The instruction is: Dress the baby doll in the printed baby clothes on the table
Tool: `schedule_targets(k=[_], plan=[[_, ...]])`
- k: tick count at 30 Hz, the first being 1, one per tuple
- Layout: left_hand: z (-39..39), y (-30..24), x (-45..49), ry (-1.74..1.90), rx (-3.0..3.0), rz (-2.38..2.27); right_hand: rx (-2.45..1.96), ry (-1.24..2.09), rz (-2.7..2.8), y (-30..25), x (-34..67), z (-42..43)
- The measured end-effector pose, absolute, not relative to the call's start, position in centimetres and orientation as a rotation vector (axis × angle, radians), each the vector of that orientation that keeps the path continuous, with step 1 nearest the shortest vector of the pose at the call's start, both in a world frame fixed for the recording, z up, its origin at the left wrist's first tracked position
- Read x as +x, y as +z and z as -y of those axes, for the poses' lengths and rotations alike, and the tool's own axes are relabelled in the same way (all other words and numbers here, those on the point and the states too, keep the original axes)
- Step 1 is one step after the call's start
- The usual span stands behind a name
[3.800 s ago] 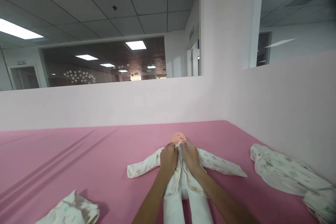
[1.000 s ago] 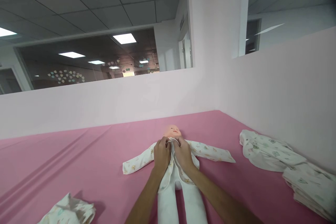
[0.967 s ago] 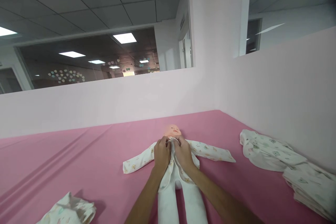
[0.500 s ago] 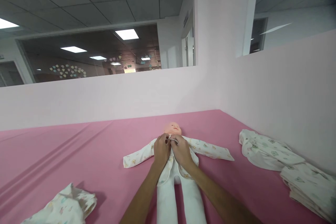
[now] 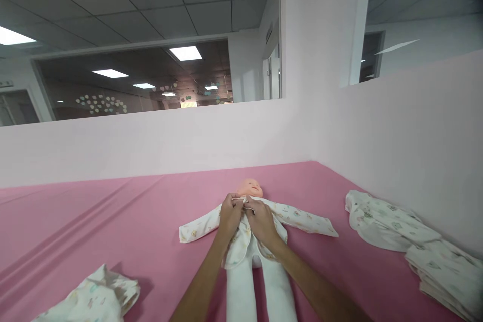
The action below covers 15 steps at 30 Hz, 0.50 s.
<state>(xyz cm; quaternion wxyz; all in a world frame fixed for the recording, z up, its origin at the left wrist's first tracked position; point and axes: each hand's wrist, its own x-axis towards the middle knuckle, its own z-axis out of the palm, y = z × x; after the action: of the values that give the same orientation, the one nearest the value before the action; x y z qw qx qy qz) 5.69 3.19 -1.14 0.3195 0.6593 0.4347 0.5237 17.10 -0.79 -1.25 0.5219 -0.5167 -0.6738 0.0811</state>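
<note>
A baby doll (image 5: 252, 188) lies face up on the pink sheet (image 5: 113, 226), dressed in a white printed romper (image 5: 302, 220) with the sleeves spread to both sides. My left hand (image 5: 229, 214) and my right hand (image 5: 261, 220) sit side by side on the doll's chest, just below its chin. Both have their fingers pinched on the romper's collar edges at the neck opening. The doll's white legs (image 5: 260, 292) run down between my forearms.
A crumpled printed garment (image 5: 94, 302) lies at the near left. More printed garments (image 5: 381, 224) and a folded stack (image 5: 445, 274) lie along the right wall. Low pale partitions (image 5: 151, 143) close off the far and right sides.
My hands have crept up from the doll's chest to the collar just under its chin, still pinching the front of the romper together. The view has shifted slightly.
</note>
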Motion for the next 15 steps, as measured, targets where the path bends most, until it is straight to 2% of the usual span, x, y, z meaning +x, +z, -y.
schedule_targets(k=[15], plan=[[-4.03, -1.36, 5.78, 1.369, 1.621, -1.021, -1.455, 0.032, 1.518, -1.67, 16.32, 1.45]])
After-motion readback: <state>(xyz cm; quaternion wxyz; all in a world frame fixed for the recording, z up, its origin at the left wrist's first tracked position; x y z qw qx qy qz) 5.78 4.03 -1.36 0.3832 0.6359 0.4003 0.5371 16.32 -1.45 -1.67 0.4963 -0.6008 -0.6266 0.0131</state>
